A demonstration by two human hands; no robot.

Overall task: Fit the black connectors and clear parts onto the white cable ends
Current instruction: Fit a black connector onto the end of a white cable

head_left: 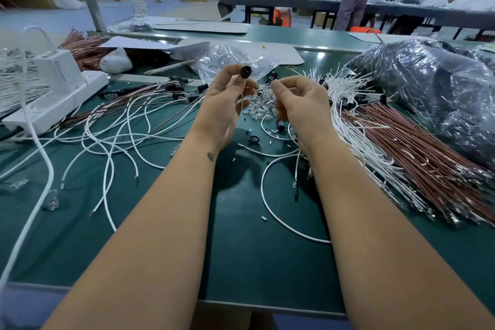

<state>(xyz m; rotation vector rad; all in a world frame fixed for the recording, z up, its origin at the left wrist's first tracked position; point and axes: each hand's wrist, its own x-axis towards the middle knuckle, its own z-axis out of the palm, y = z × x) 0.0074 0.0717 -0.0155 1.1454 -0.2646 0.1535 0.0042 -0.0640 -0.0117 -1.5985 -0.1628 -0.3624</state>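
Head view: both bare forearms reach over the green table (pixel 235 262) toward twelve o'clock. The left hand (pixel 227 100) is raised above the work, fingers curled, pinching a black connector (pixel 246 72) between thumb and fingertips with its round open face turned to the camera. A thin white cable (pixel 242 104) hangs down from that grip along the palm. The right hand (pixel 297 103) sits just beside it at one o'clock, fingers curled in with thumb and forefinger pressed together; what they pinch is too small to make out. Between and below the hands lies a heap of clear parts (pixel 261 106), touching the table. Loose black connectors (pixel 280 124) and a black ring (pixel 253 139) lie near the right wrist. At three o'clock a thick bundle of white cables (pixel 356 126) fans out beside red-brown wires (pixel 417 166), with a dark plastic bag (pixel 428 88) beyond. At nine o'clock looped white cables with connectors already fitted (pixel 150 112) sprawl near a white power strip (pixel 53 96). A crumpled clear bag (pixel 233 59) lies at twelve o'clock.
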